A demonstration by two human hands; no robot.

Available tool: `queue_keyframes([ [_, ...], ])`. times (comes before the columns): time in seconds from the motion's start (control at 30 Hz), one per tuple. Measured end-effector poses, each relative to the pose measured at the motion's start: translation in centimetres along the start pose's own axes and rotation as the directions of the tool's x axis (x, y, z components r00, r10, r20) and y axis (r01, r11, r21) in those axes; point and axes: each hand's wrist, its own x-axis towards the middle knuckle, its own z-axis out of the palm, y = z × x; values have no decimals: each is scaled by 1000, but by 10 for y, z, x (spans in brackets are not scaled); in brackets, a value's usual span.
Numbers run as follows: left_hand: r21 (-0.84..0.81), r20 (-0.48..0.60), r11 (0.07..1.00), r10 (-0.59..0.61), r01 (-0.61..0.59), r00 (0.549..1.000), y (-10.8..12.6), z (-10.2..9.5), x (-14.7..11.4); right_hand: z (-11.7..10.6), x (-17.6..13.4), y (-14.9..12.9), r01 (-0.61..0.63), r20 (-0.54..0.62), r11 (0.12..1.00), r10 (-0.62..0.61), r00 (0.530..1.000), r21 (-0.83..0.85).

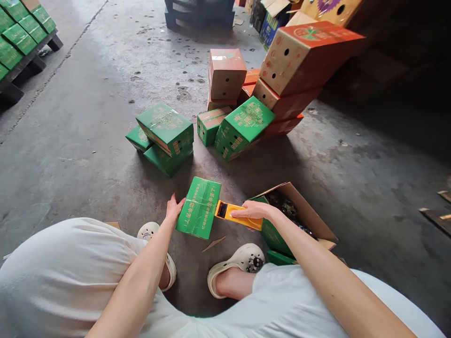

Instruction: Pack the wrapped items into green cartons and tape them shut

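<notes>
My left hand (173,208) grips the left side of a small green carton (199,207) with printed writing and clear tape across its top. My right hand (249,211) is closed around a yellow-orange handheld tool (228,211) with a dark part at its front. That front end meets the carton's right side; whether it presses on it I cannot tell. The tool's exact kind is not clear. Close by my right forearm stands an open green carton (276,234) with brown flaps and dark, shiny contents. It is partly hidden behind the forearm.
Green cartons (165,124) are piled ahead on the left. Another green carton (246,122) leans by stacked red-orange cartons (299,61). A loaded pallet (26,68) stands far left, a dark pallet (199,14) at the back. A cardboard scrap (213,243) lies between my shoes.
</notes>
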Motion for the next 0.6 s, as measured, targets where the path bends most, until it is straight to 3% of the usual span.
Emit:
queue_keyframes([
  [0.2,48,-67,998,-25,29,997,18,-1,-8,-3,10,-1,33,40,999,-33,999,1],
  [0.43,162,18,986,23,-25,1000,41,11,-13,1,14,-4,107,26,994,-107,994,15],
  [0.6,113,56,993,24,-30,998,36,-4,0,7,14,-20,124,8,992,-124,992,25],
])
